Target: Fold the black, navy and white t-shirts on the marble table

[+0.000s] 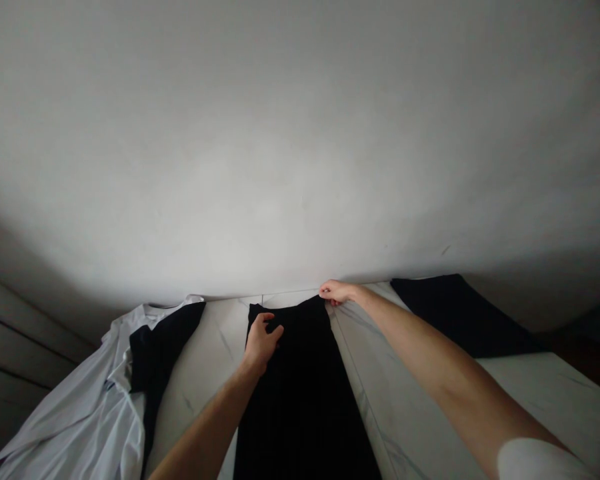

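Observation:
A long black garment (300, 400), possibly pleated, lies lengthwise on a white marble-patterned table (540, 393), its far end close to the back edge. My left hand (263, 343) is on the garment's upper left part, with fingers curled into the cloth. At the far right corner of the same garment, my right hand (335, 291) pinches the cloth between fingers and thumb. My right arm stretches across the bare tabletop.
A white shirt (93, 400) with a dark garment (160, 360) over it hangs at the table's left side. A dark folded cloth (460, 313) lies at the back right. A white wall (300, 167) rises behind the table, and grey panels (20, 333) stand at far left.

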The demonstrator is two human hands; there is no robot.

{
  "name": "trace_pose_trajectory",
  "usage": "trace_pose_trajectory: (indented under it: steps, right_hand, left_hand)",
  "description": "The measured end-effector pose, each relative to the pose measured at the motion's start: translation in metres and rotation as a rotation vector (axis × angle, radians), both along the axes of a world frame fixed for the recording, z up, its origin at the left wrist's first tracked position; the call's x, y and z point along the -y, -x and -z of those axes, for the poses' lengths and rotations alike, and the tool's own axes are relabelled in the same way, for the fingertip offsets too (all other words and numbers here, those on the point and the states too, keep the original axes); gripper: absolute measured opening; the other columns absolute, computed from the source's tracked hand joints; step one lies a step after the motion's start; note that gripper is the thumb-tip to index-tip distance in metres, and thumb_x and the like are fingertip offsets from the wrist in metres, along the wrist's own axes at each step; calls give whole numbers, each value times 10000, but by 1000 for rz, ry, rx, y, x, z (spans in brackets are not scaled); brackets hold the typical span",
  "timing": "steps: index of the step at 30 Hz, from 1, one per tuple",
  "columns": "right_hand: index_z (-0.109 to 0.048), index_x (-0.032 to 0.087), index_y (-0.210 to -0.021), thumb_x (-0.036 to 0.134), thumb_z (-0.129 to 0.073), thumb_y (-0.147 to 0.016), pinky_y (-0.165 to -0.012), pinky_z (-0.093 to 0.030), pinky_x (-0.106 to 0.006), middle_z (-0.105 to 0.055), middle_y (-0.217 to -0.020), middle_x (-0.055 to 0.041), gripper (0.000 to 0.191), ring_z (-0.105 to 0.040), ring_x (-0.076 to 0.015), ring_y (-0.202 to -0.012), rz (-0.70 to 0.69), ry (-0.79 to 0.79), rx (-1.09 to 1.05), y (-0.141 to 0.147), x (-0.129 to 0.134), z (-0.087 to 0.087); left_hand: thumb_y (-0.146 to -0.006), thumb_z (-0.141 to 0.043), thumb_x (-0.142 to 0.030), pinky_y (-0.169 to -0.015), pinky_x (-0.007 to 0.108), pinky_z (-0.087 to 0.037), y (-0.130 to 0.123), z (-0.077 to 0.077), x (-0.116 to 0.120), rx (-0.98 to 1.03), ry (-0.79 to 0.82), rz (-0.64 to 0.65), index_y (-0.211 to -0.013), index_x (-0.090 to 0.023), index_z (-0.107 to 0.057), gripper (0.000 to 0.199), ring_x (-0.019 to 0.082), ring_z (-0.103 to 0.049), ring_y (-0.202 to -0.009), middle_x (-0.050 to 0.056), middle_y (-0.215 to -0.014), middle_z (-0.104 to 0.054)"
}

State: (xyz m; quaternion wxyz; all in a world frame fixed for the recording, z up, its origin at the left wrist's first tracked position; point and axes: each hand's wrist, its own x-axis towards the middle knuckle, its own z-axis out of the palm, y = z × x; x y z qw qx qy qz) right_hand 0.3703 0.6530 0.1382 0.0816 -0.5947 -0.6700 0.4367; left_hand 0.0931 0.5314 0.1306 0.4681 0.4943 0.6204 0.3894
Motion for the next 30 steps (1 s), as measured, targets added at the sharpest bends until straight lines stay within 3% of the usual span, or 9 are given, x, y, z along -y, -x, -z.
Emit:
trace_pose_trajectory:
  steps: [5,9,13,17,19,23,26,30]
  right_hand:
    - [-611,176,-855,309,-581,-975,-468,-328,-180,-504,-567,46,182,-432,-65,-465,2,-20,40,6,1,-1]
    - [-597,183,-954,316,-486,-1018,-438,-332,-163,-589,-621,17,185,-488,-67,-465,2,9,46,15,3,-1]
    - [-623,170,-929,320,-518,-1000,-439,-347,-171,-600,-591,11,197,-493,-70,-444,-12,-14,90,20,-1,1]
    - [-672,161,-847,341,-672,-905,-472,-355,-188,-571,-535,30,188,-491,-80,-448,-15,-138,169,21,-8,4]
    - [-699,165,-849,329,-737,-845,-515,-378,-197,-600,-545,26,169,-543,-102,-499,-9,-209,208,22,-10,5]
    - [-726,185,-854,335,-746,-823,-635,-414,-207,-731,-791,-29,154,-654,-153,-755,49,-373,274,27,-4,10]
    - [-722,176,-807,436,-671,-878,-668,-416,-237,-748,-888,-88,273,-670,-204,-864,148,-462,346,28,4,14]
    - [-675,174,-634,555,-547,-935,-610,-388,-262,-712,-686,-107,502,-686,-226,-760,254,-436,402,26,12,16]
  left_hand:
    - [-807,-690,-271,-521,200,-501,-1,6,3,-17,4,-38,-1152,-182,-531,391,118,-636,-720,90,-1091,-618]
    - [-813,-676,-226,-515,218,-516,3,19,2,-143,41,-19,-1199,-169,-517,421,116,-634,-700,122,-1164,-603]
    - [-793,-684,-196,-642,259,-558,9,25,3,-289,-66,51,-1221,-206,-526,456,162,-681,-804,85,-1127,-659]
    - [-767,-683,-146,-898,347,-540,12,20,7,-493,-197,117,-1214,-200,-543,471,236,-669,-1056,87,-1137,-684]
    - [-789,-658,-142,-955,370,-513,12,15,10,-623,-277,139,-1237,-192,-539,466,247,-651,-1104,94,-1169,-669]
    - [-901,-504,-130,-995,373,-486,13,5,8,-854,-465,205,-1222,-197,-596,340,238,-622,-1131,103,-1218,-649]
    - [-964,-438,-192,-1044,387,-466,19,3,-5,-942,-521,250,-1138,-203,-658,281,240,-596,-1192,99,-1240,-669]
    - [-994,-379,-213,-1097,402,-440,40,10,-28,-1049,-488,227,-1252,-162,-621,357,250,-533,-1315,124,-1365,-625]
